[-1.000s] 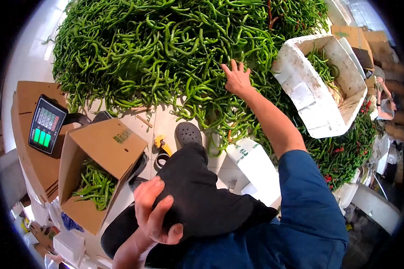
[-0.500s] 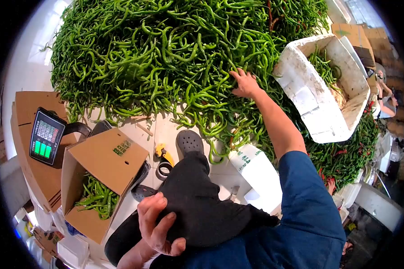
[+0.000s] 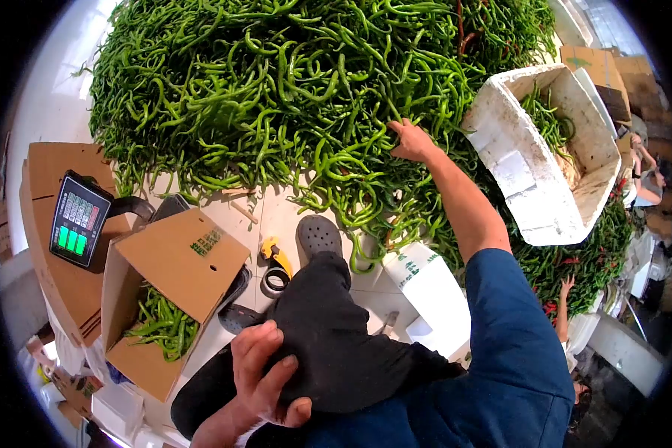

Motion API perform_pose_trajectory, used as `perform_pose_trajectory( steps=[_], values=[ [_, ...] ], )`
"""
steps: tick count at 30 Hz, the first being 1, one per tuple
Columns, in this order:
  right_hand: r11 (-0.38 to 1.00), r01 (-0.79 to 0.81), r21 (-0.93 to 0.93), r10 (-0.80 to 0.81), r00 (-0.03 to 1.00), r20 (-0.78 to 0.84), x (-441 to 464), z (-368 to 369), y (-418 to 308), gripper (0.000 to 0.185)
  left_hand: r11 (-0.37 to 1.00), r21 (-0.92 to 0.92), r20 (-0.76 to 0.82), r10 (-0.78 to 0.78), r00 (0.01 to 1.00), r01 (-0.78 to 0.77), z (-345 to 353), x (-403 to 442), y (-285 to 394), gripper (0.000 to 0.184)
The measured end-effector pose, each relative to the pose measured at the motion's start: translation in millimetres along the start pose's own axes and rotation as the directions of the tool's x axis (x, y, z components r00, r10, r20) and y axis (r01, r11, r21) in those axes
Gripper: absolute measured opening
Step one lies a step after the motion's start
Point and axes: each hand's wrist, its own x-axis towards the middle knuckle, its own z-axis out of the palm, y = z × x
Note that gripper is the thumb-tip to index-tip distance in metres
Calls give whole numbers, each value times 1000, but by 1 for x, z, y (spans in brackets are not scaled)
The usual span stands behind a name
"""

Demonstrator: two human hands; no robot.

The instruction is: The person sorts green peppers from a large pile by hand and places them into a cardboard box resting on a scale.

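A big heap of long green chili peppers (image 3: pixel 276 97) covers the floor ahead of me. My right hand (image 3: pixel 414 142) rests at the front slope of this heap, thumb and fingers apart, fingertips touching the peppers. No pepper shows clearly in its grip. My left hand (image 3: pixel 261 373) is above my lap, loosely bent with its fingers apart, holding nothing. Beside my left knee an opened cardboard box (image 3: pixel 179 250) lies tilted, with green peppers (image 3: pixel 162 325) inside.
A scale display (image 3: pixel 81 219) stands at left by flattened cardboard (image 3: pixel 45 175). A tape dispenser (image 3: pixel 276 257) lies near my shoe (image 3: pixel 319 236). A dirty white foam box (image 3: pixel 530 187) leans at right. Another person's hand (image 3: pixel 567 285) touches peppers at right.
My right hand stays at the heap, its fingers slightly drawn in. The left hand is almost still. Another person's arm now reaches into the peppers at right. The view has shifted slightly.
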Motion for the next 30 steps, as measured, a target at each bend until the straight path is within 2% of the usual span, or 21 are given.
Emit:
perform_pose_trajectory(
  steps=[1, 2, 5, 8, 9, 12, 15, 16, 18, 19, 20, 22, 23, 24, 26, 30],
  values=[
    [998, -27, -49, 28, 1000, 4, 2, 6, 0, 69, 1000, -5, -4, 0, 1000, 0, 0, 1, 0, 52],
    [997, 16, -74, -23, 996, -84, -7, 9, -6, 63, 1000, -9, -10, -1, 1000, 1, 0, 1, 0, 52],
    [987, 40, -155, -45, 998, -33, -30, 4, -22, 60, 1000, -17, -25, -2, 1000, 2, 2, -1, -1, 52],
    [993, 63, -98, -57, 996, 65, -34, -9, -19, 70, 1000, -17, -16, 6, 1000, -6, 1, -2, -1, 52],
    [992, 98, -77, -96, 995, 29, -30, -8, -12, 73, 1000, -14, -13, 12, 1000, -13, 1, -1, -1, 52],
    [993, 99, -61, -93, 992, 86, -20, -13, -7, 70, 999, -27, -56, 23, 998, -24, 2, 1, 1, 50],
    [989, 145, 18, -145, 989, 30, -30, -43, -18, 63, 1000, 5, -59, 22, 998, -21, 0, 3, 2, 48],
    [987, 142, 70, -146, 987, 63, -36, -59, -21, 57, 999, 11, -76, 31, 997, -30, 1, 3, 2, 48],
    [969, 90, 231, -121, 985, 125, -49, -86, -22, 55, 998, 23, -102, 57, 993, -55, 2, 3, 3, 47],
    [962, 108, 251, -142, 983, 119, -54, -99, -23, 55, 998, 20, -119, 69, 991, -67, 3, 2, 2, 48],
    [927, 182, 328, -203, 979, 30, -61, -110, -26, 58, 998, 18, -118, 69, 991, -67, 3, 2, 3, 48],
    [922, 157, 354, -157, 987, -29, -77, -146, -37, 49, 997, 12, -115, 73, 991, -72, 2, 3, 5, 47],
    [854, 183, 487, -158, 983, -93, -81, -154, -40, 37, 997, 17, -110, 72, 991, -70, 1, 4, 7, 46],
    [757, 11, 653, -31, 999, 18, -86, -168, -40, 27, 996, 23, -121, 86, 989, -84, 1, 4, 8, 47],
    [637, 139, 758, -90, 990, -106, -90, -187, -41, 23, 994, 35, -147, 112, 983, -108, 2, 2, 9, 47],
    [424, 112, 899, 44, 989, -145, -108, -229, -69, 19, 991, 51, -161, 128, 979, -121, -1, 1, 13, 47]
  ],
)
